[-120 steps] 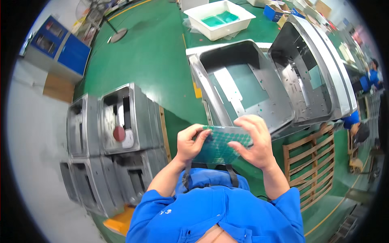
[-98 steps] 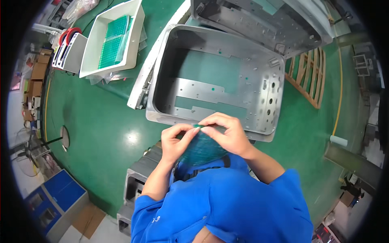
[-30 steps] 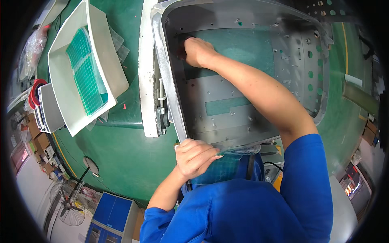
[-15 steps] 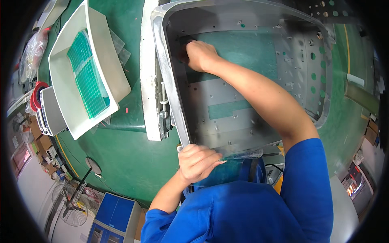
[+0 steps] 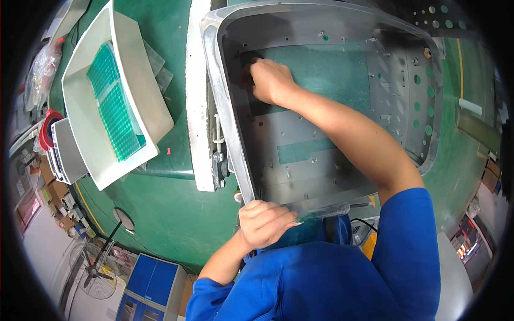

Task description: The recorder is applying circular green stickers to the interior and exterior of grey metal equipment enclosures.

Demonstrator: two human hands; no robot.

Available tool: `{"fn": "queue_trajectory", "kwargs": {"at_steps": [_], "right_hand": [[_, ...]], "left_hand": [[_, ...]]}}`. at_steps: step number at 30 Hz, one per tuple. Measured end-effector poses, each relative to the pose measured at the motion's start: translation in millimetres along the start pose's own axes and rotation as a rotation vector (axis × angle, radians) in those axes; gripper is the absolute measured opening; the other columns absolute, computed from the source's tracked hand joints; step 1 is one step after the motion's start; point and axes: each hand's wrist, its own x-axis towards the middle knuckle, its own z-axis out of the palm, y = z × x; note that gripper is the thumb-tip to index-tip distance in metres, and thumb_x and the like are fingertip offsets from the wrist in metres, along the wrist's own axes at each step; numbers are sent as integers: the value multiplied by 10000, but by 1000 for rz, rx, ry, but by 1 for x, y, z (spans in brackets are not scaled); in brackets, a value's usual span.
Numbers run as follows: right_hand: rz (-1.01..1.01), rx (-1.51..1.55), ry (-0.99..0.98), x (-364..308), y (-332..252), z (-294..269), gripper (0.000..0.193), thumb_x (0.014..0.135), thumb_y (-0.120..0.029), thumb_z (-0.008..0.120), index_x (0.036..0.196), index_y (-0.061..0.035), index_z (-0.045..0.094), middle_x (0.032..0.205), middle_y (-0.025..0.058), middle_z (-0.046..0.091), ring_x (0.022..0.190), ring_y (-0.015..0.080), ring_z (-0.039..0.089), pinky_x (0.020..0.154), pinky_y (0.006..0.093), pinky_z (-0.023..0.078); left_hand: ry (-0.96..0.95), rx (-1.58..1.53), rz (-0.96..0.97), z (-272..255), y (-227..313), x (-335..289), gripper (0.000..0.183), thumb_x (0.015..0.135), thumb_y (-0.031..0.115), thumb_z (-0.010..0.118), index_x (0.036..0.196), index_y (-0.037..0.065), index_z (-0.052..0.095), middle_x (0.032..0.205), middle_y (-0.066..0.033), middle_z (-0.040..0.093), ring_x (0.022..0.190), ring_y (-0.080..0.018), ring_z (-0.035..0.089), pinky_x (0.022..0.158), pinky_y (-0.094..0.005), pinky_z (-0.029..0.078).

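Note:
A large grey metal housing (image 5: 235,120) with rounded corners, rows of holes and small studs stands in front of me. My left hand (image 5: 265,223) is closed around its rim at the near left corner. Deep inside, close to the left inner wall, is my right hand (image 5: 271,80); its fingers are curled in, and their tips lie in dark shadow. Whatever they hold, if anything, is hidden. Rectangular cut-outs in the housing's bottom show green through them. Clear plastic film (image 5: 321,209) hangs along the near edge, beside my left hand.
Left of the housing runs a white beam (image 5: 199,107) with metal hardware. A cream plastic bin (image 5: 80,112) holds sheets of round green stickers (image 5: 115,107). A red tape roll (image 5: 49,128) is beside it. Farther off stand a fan (image 5: 93,273) and a blue cabinet (image 5: 152,283).
The housing and both hands appear slightly lower in the picture. My right hand has moved slightly along the left inner wall, still curled; my left hand keeps its grip on the rim.

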Motion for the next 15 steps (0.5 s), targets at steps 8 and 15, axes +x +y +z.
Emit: {"fn": "queue_trajectory", "kwargs": {"at_steps": [8, 15], "right_hand": [[91, 71, 6, 1, -2, 1, 207, 695, -142, 595, 899, -110, 615, 924, 104, 584, 877, 295, 547, 722, 398, 450], [-181, 148, 152, 0, 20, -2, 218, 670, -37, 531, 878, -62, 588, 912, 147, 555, 778, 347, 540, 686, 406, 446]], "left_hand": [[-10, -5, 4, -1, -2, 3, 195, 589, 138, 695, 755, 67, 620, 677, -17, 572, 578, -135, 540, 466, -225, 361], [-4, -31, 19, -2, -3, 3, 196, 599, 136, 685, 766, 61, 618, 675, -19, 575, 585, -135, 541, 466, -224, 362]]}}
